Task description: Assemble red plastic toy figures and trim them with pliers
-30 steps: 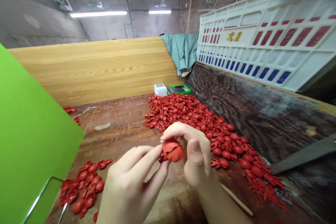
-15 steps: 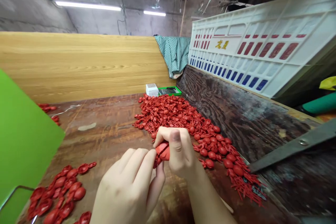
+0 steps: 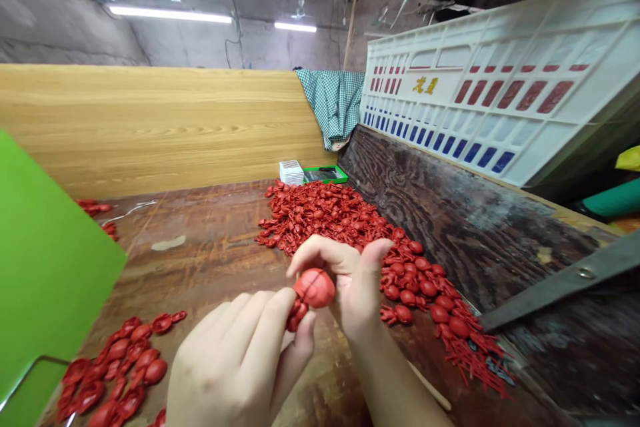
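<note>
A red plastic doll-like figure (image 3: pixel 314 288), with a smooth round head and a small knobbly body, is between my two hands. My left hand (image 3: pixel 235 347) pinches its body between thumb and fingers, with the round head facing right. Around the head's far side curves my right hand (image 3: pixel 353 287), its thumb raised well apart from the fingers. Whether a right fingertip touches the head I cannot tell. Behind the hands spreads a big heap of similar red pieces (image 3: pixel 325 210). At the lower left lies a smaller group of red half-shells (image 3: pixel 120 363).
A green panel (image 3: pixel 45 267) stands at the left. Along the right runs a dark wooden board (image 3: pixel 425 193) with a metal bar (image 3: pixel 555 287) and a white crate (image 3: pixel 475 100) above. At the back are a white stack (image 3: pixel 291 172), a green tray (image 3: pixel 341 177) and a checked cloth (image 3: pixel 333 107).
My right thumb has lifted off the red figure and the right hand has opened. More of the round head now shows. My left hand keeps its pinch.
</note>
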### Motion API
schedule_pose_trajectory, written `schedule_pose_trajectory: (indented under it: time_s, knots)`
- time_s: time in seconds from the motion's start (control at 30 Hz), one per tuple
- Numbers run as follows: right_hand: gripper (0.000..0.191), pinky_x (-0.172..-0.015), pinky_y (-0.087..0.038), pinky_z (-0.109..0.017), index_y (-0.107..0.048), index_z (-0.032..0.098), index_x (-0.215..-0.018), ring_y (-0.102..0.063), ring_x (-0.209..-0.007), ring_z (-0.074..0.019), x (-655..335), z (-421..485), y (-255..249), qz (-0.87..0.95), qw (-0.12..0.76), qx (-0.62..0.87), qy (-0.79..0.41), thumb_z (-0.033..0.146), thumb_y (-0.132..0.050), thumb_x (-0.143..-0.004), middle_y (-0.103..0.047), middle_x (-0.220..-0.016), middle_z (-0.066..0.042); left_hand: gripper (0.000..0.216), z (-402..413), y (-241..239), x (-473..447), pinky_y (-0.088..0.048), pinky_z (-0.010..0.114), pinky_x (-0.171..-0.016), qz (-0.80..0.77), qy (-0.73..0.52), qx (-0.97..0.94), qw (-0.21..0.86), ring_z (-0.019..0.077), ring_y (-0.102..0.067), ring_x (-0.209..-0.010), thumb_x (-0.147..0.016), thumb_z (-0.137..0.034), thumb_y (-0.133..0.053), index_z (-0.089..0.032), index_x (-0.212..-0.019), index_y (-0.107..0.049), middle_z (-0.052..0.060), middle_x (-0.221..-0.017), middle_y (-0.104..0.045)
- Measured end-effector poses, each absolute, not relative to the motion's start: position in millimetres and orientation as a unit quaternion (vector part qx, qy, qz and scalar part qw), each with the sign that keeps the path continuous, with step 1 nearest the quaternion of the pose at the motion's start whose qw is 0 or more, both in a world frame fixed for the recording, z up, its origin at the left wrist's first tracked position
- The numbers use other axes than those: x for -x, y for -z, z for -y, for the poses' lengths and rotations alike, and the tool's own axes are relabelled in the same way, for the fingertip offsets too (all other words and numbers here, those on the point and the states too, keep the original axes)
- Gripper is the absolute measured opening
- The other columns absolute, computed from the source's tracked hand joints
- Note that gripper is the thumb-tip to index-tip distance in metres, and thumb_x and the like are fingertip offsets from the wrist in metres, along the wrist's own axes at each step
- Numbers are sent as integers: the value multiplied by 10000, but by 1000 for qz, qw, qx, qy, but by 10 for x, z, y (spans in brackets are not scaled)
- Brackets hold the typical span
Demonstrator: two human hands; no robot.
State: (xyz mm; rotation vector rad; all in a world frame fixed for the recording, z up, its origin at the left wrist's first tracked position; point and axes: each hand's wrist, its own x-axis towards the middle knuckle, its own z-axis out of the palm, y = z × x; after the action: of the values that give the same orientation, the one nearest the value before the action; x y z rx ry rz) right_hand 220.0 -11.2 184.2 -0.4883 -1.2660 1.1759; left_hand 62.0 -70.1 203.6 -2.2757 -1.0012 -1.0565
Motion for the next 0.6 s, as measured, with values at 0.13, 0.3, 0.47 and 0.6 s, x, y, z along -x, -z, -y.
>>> schedule_pose_trajectory:
  time_s: [0.13, 0.3, 0.47, 0.6]
  knots:
    - [683, -713, -537, -311, -788, 215, -1121, -682, -804, -203, -2316, 78, -1894, 614, 593, 168, -493, 842, -584, -946, -760, -941, -73, 220, 706, -2024, -574, -498, 283, -757, 392, 430, 790, 192, 153, -693, -754, -999, -150, -715, -123, -1215, -680, 53, -938, -777]
    - [523, -985, -585, -379, -774, 226, -1295, -729, -1124, -260, -2308, 96, -1906, 657, 567, 107, -485, 627, -762, -959, -782, -1245, -113, 185, 690, -2032, -552, -513, 242, -798, 400, 445, 793, 114, 148, -694, -859, -1051, -165, -632, -164, -1234, -661, 53, -1011, -752]
    - [411, -1014, -611, -377, -756, 232, -1292, -750, -1161, -247, -2212, 187, -1917, 617, 583, 44, -527, 527, -751, -1006, -803, -1255, -106, 160, 684, -2032, -552, -516, 221, -777, 382, 443, 802, 124, 142, -682, -855, -1035, -127, -625, -139, -1193, -646, 67, -1000, -725]
    - [365, -1075, -593, -395, -758, 224, -1273, -753, -1202, -254, -2200, 228, -1936, 625, 594, 38, -505, 488, -745, -1022, -804, -1273, -113, 199, 691, -2008, -547, -526, 220, -845, 381, 458, 794, 119, 152, -692, -937, -1020, -107, -633, -136, -1216, -650, 84, -1057, -719]
